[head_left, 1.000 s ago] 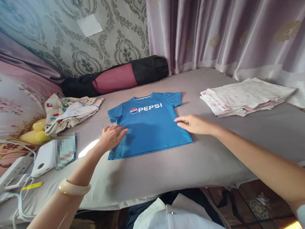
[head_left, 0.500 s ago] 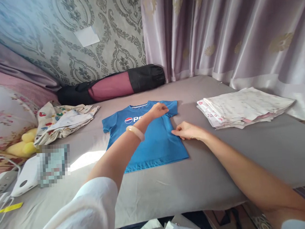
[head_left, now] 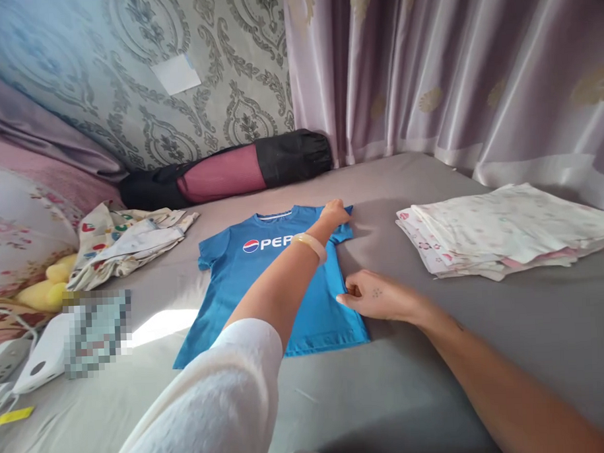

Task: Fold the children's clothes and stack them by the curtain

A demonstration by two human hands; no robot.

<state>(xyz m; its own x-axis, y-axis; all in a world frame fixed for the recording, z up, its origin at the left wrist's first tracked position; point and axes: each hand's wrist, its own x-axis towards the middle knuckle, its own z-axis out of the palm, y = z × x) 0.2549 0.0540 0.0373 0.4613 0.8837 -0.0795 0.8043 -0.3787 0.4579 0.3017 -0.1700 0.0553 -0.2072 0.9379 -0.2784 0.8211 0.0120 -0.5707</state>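
Note:
A blue T-shirt with a white PEPSI-style print lies spread flat, its collar away from me. My left hand reaches across it and is closed on the sleeve at the far right. Part of the print and the shirt's middle are hidden under my left forearm, which wears a pale bangle. Lower down, my right hand pinches the shirt's right side edge between thumb and forefinger, above the hem.
A stack of pale printed cloths lies at the right on the grey sheet. Patterned clothes, a yellow plush toy and a white device are at the left. A black and maroon rolled bag rests along the wall.
My left hand has moved right and outward to the sleeve's end. My right hand has slid down the side edge towards the hem. The view has shifted slightly.

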